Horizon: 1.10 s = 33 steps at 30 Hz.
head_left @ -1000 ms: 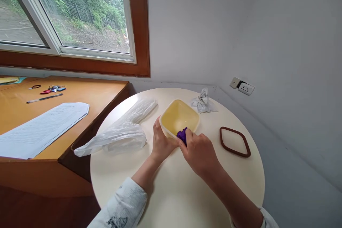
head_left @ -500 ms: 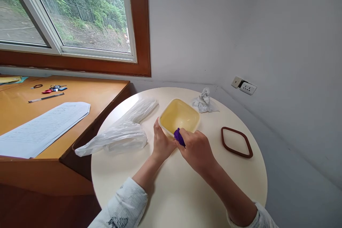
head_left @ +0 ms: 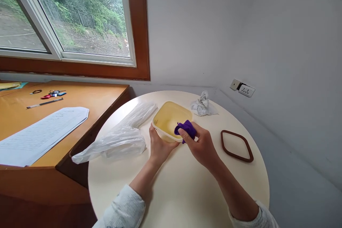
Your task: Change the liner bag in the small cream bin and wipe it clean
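Observation:
A pale yellow square container (head_left: 167, 118) stands on the round cream table (head_left: 176, 188). My left hand (head_left: 159, 147) grips its near left corner. My right hand (head_left: 201, 146) is shut on a purple cloth (head_left: 185, 128), pressed against the container's right near rim. The cloth sits partly inside the container and partly over its edge.
A brown-rimmed lid (head_left: 236, 145) lies to the right. A crumpled white plastic bag (head_left: 120, 136) lies to the left, a small crumpled wrapper (head_left: 202, 105) behind the container. A wooden desk (head_left: 88, 96) with papers (head_left: 40, 133), a pen (head_left: 44, 103) and keys adjoins on the left. Wall sockets (head_left: 245, 90) sit low on the right wall.
My right hand has carried the purple cloth from the container's near edge up and along its right rim. The container has turned and shifted slightly left under my left hand.

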{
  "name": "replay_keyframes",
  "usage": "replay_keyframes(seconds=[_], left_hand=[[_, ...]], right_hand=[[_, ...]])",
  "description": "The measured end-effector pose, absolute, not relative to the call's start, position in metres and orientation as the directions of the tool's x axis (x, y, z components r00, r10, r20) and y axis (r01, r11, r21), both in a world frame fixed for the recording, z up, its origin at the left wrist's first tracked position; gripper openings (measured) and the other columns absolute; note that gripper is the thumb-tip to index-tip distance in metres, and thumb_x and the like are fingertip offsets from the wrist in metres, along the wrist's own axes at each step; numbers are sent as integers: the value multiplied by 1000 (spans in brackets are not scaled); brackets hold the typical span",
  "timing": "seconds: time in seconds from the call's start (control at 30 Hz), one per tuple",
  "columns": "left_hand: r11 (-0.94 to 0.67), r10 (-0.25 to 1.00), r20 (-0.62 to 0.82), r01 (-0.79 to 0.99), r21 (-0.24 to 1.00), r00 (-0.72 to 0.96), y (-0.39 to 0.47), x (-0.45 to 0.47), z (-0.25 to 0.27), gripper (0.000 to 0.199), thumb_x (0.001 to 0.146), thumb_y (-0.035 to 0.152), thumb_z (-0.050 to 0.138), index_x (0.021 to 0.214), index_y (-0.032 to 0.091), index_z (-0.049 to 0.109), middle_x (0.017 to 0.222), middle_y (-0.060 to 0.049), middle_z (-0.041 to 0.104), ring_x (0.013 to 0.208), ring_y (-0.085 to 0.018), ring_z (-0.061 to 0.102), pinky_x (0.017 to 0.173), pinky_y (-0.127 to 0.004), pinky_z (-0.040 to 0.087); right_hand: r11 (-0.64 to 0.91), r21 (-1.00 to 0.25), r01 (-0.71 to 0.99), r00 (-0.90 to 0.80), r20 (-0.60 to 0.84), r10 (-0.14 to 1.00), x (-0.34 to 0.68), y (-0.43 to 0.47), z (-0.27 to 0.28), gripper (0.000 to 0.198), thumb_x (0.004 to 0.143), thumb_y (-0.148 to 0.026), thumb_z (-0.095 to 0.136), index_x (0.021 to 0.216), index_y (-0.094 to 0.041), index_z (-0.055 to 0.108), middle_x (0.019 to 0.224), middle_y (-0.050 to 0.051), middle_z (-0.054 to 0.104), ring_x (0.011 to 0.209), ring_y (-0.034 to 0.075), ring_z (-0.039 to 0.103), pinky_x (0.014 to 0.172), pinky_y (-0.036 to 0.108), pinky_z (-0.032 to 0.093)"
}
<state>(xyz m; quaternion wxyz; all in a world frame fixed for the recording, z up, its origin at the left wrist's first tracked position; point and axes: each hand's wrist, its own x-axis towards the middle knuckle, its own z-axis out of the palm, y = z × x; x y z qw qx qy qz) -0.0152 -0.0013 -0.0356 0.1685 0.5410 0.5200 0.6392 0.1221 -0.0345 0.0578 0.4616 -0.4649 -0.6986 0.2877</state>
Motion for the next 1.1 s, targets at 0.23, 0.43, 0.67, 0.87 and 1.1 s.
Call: replay_keyframes(seconds=[0.23,0.43,0.67,0.87,1.1], left_hand=[[-349,779,496,393,851,-383,4,-18,-31,99,44,36,83,126,24,28,123,-8,39,121,-30,37,100,-50,33],[-303,807,438,359,883,-397,6,-19,-31,98,47,36,82,126,23,26,125,-10,37,122,-29,36,101,-49,33],[-296,818,428,355,887,-386,10,-19,-37,101,52,34,81,133,25,20,132,-11,32,126,-30,32,105,-49,30],[-314,805,475,423,850,-355,14,-23,-45,94,63,34,74,137,26,16,133,-12,30,126,-28,31,105,-47,29],[-347,764,541,482,805,-353,18,-25,-53,72,69,34,68,128,26,27,122,-9,34,115,-25,40,101,-45,33]], right_hand=[[177,-959,-220,83,163,983,149,5,41,28,75,-44,60,81,-17,59,72,0,56,62,10,48,55,23,38],[-136,-839,-527,9,-166,986,189,45,-3,17,67,-28,66,77,-21,56,71,0,61,66,14,58,56,25,44],[-196,-750,-632,-28,-231,973,199,52,-45,11,71,-28,62,80,-23,57,97,2,67,101,23,60,79,38,49],[-201,-641,-740,-114,-175,978,202,53,-49,27,78,-45,57,97,-27,61,114,0,62,109,23,56,88,44,47],[-169,-757,-631,-15,-206,978,199,57,-64,19,72,-23,66,91,-22,64,91,1,69,89,16,63,81,31,50]])
